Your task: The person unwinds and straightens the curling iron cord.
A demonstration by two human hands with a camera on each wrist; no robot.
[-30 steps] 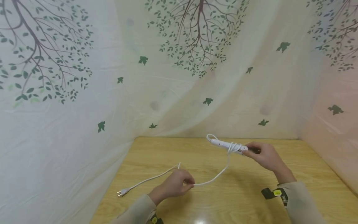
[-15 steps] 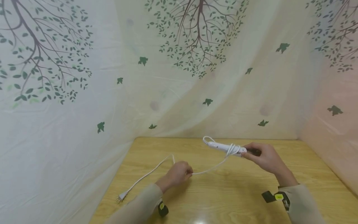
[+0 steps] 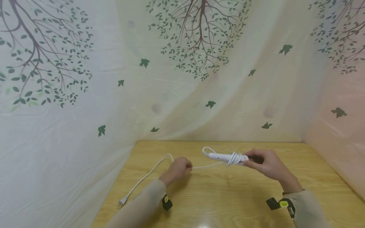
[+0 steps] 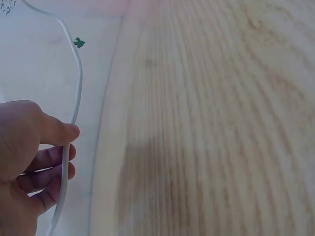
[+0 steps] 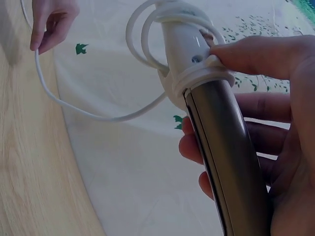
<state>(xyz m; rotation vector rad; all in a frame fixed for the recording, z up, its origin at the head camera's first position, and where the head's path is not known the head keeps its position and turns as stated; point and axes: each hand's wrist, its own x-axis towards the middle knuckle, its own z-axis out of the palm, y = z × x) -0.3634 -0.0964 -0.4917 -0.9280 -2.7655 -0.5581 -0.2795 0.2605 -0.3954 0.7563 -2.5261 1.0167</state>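
My right hand (image 3: 271, 166) grips a curling iron by its dark metal barrel (image 5: 224, 142), raised over the table. The white handle (image 3: 219, 156) points left, with several turns of its white cord (image 5: 106, 118) wound round it near the barrel. In the right wrist view my thumb lies against the collar while the fingers wrap behind the barrel. My left hand (image 3: 178, 169) pinches the cord (image 4: 79, 78) between thumb and fingers, further left and above the wood. Between the hands the cord runs nearly straight with a slight sag. Its two-pin plug (image 3: 123, 200) lies on the table's left side.
A wooden table (image 3: 216, 196) stretches beneath both hands. Behind and to the sides hangs a pale curtain (image 3: 176, 91) printed with trees and green birds, meeting the table's edges. Each sleeve carries a black strap with a yellow tag (image 3: 283, 204).
My left hand has moved away from me and slightly left, drawing the cord straighter. The curling iron has come down a little and shifted left, turning nearer level. The plug has moved slightly nearer me.
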